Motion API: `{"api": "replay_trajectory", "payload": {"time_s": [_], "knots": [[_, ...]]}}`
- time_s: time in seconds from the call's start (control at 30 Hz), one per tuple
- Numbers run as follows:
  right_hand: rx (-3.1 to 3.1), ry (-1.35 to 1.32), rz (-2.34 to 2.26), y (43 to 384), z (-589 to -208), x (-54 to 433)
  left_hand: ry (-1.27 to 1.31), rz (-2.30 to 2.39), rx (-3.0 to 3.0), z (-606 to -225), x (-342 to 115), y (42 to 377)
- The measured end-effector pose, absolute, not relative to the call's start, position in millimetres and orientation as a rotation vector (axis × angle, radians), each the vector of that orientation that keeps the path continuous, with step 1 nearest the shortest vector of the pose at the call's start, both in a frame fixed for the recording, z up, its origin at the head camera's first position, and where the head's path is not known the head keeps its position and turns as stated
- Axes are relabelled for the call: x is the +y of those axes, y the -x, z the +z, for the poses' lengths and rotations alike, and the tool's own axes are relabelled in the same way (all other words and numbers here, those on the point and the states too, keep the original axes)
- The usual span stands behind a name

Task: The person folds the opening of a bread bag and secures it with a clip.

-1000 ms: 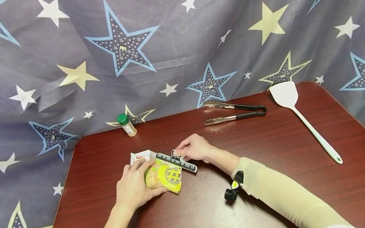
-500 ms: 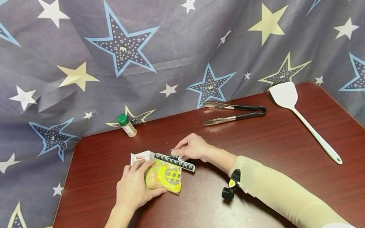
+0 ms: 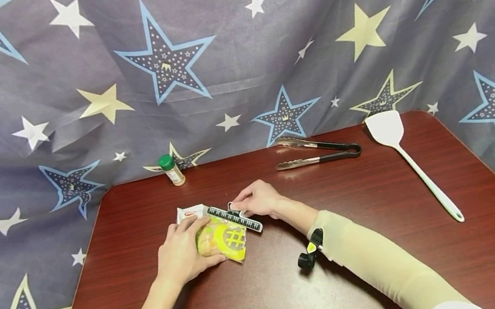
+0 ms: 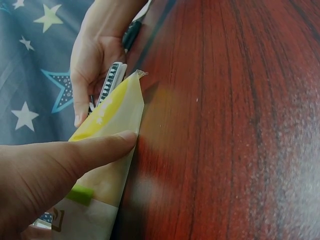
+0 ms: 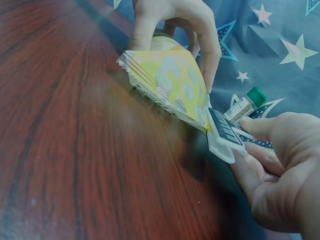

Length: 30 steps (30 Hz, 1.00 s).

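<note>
A small yellow and white food packet (image 3: 228, 242) is gripped by my left hand (image 3: 180, 254), thumb on its near side and fingers over the far side. My right hand (image 3: 260, 199) pinches the handles of a bag clip (image 3: 235, 219) with a piano-key pattern. The clip lies slantwise along the packet's upper right edge. In the right wrist view, the clip (image 5: 224, 131) meets the corner of the packet (image 5: 172, 82); how far its jaws reach over the edge is hard to tell. The left wrist view shows the clip (image 4: 108, 84) partly behind the packet (image 4: 122, 112).
A green-capped seasoning bottle (image 3: 173, 170) stands at the back left of the brown table (image 3: 274, 304). Metal tongs with black handles (image 3: 339, 156) lie at the back, spread apart. A long white spatula (image 3: 415, 163) lies on the right. Star-patterned cloth (image 3: 232, 69) hangs behind.
My right hand has shifted slightly left with the bag clip, bringing it a little further along the packet's edge. The left hand and packet have hardly moved.
</note>
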State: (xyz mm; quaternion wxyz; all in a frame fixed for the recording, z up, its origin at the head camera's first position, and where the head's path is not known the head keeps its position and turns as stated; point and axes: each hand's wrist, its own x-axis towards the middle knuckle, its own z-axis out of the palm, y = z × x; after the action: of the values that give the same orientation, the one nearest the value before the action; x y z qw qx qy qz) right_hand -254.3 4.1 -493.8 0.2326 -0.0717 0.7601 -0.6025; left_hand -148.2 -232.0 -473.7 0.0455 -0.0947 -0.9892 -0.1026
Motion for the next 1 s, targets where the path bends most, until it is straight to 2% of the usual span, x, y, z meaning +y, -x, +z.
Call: {"api": "replay_trajectory", "payload": {"time_s": [1.0], "knots": [[2.102, 0.182, -1.657, 263, -494, -9, 0.299, -0.305, -3.017, -474, -232, 148]]}}
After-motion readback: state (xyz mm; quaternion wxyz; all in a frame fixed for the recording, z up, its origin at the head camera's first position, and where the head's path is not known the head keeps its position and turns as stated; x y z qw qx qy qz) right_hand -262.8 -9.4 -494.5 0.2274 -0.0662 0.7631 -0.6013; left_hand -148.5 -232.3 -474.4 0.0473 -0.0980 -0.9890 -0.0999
